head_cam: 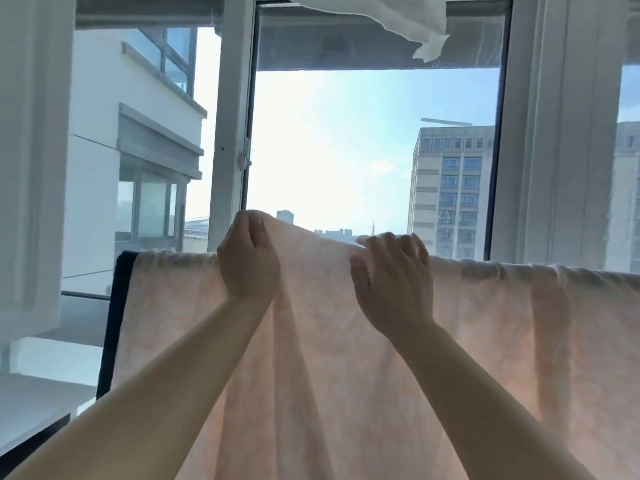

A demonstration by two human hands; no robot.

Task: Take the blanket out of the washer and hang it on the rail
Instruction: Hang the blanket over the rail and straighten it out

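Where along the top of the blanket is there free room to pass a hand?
Free: the draped top left of the left hand, toward the dark edge, and right of the right hand. Crowded: the raised blanket fold between both hands.

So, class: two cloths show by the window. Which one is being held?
The peach blanket draped low; the left hand grips its top edge, the right hand touches it. The white cloth hangs overhead, untouched.
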